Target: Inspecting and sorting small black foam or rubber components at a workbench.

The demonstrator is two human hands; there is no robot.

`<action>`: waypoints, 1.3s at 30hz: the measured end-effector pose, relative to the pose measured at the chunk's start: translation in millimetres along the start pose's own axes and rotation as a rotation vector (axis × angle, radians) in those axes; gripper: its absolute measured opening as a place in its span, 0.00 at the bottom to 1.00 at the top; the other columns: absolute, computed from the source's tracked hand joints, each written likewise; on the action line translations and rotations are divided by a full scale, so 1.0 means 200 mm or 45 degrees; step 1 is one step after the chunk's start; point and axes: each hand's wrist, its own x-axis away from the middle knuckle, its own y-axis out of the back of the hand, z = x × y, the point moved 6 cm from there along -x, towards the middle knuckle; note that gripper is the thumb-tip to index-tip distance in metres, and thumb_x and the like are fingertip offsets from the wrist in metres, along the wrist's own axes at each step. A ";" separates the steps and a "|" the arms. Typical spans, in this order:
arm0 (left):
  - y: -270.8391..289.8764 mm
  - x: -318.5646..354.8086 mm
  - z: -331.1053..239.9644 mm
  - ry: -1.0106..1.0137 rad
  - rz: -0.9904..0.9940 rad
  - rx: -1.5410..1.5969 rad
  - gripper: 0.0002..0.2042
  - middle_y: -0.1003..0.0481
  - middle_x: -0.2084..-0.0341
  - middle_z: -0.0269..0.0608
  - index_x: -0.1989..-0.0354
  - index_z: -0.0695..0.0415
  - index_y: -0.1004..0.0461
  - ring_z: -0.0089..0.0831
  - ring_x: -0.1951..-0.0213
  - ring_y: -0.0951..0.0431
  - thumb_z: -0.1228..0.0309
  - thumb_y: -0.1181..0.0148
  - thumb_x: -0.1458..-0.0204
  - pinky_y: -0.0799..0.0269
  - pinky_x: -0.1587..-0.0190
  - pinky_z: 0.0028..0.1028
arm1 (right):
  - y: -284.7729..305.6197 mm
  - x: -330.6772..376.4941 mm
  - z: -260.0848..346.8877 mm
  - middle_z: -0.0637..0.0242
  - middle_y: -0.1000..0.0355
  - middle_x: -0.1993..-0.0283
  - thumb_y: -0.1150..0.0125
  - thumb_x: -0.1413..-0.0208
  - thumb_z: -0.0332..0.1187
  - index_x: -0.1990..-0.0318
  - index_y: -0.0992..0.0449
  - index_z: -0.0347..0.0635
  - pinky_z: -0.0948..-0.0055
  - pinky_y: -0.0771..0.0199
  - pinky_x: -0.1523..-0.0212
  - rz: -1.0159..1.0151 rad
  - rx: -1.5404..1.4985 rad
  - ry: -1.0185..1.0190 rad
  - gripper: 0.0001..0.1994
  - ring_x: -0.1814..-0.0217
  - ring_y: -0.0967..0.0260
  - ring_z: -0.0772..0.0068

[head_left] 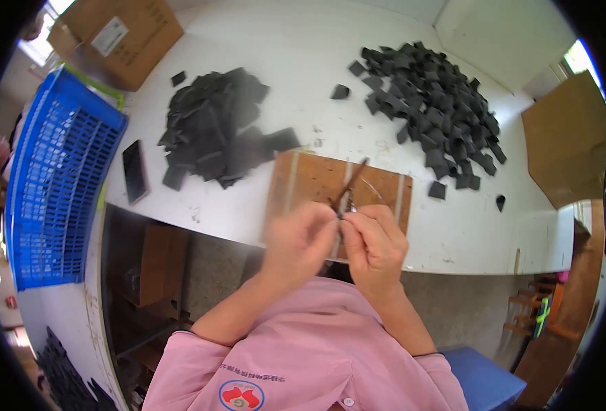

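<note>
Pinching shiny piece with right hand, left hand just beside (too blurred to tell its grip), over board, with dark strip beyond the fingertips.

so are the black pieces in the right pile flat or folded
Many look folded or curled: rounded bends show across the right pile.
</note>
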 end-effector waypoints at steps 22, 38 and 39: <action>-0.07 -0.01 -0.01 -0.085 -0.248 0.294 0.04 0.30 0.79 0.37 0.69 0.64 0.33 0.20 0.82 0.30 0.81 0.51 0.54 0.34 0.81 0.20 | -0.16 0.09 -0.21 0.72 0.39 0.79 0.45 0.50 0.29 0.70 0.31 0.35 0.86 0.49 0.83 0.089 -1.911 -1.203 0.05 0.82 0.50 0.85; -0.09 -0.23 0.01 0.621 0.194 1.483 0.06 0.28 0.76 0.40 0.62 0.61 0.32 0.12 0.92 0.47 0.77 0.53 0.47 0.54 0.91 0.14 | -0.08 -0.24 -0.18 0.81 0.44 0.82 0.51 0.43 0.35 0.75 0.33 0.41 0.87 0.53 0.80 0.453 -1.278 -0.795 0.11 0.80 0.51 0.90; -0.06 -0.23 -0.01 0.487 0.087 1.235 0.06 0.28 0.77 0.38 0.62 0.61 0.32 0.12 0.92 0.47 0.77 0.52 0.48 0.55 0.91 0.14 | -0.07 -0.24 -0.17 0.81 0.44 0.82 0.51 0.43 0.35 0.75 0.33 0.41 0.87 0.53 0.80 0.439 -1.277 -0.803 0.11 0.80 0.51 0.90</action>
